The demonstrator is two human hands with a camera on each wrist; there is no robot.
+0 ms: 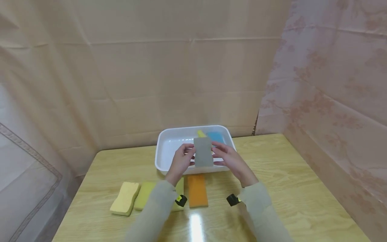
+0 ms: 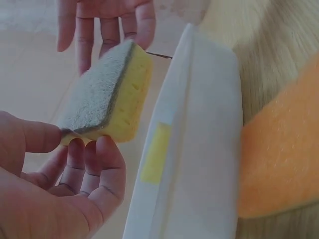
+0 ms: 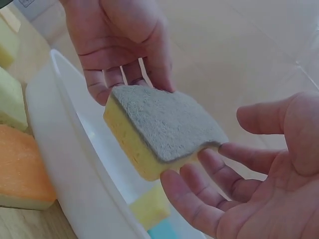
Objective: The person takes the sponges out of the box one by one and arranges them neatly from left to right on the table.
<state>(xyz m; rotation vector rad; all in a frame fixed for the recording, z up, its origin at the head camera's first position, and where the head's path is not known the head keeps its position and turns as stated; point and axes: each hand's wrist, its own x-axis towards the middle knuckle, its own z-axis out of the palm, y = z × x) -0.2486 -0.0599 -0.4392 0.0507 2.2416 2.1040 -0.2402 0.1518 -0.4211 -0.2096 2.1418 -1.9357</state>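
A kitchen sponge (image 1: 203, 152), with a grey scouring layer on a yellow foam body, is held up over the front part of a white plastic basin (image 1: 165, 151). My left hand (image 1: 181, 161) pinches one side of it, thumb on the grey face and fingers beneath. At the opposite side is my right hand (image 1: 231, 161); in the right wrist view its fingertips (image 3: 172, 181) meet the sponge's edge while the thumb stands away from it. Inside the basin lie a blue sponge (image 1: 216, 136) and a yellow sponge (image 3: 150, 205), partly hidden behind the held one.
On the wooden table (image 1: 287, 188), before the basin, lie an orange-topped sponge (image 1: 198, 191), a pale yellow wavy-sided sponge (image 1: 124, 199) and an olive-yellow sponge (image 1: 144, 193) partly behind my left sleeve. Cloth curtains (image 1: 181, 84) hang behind the table and at its right.
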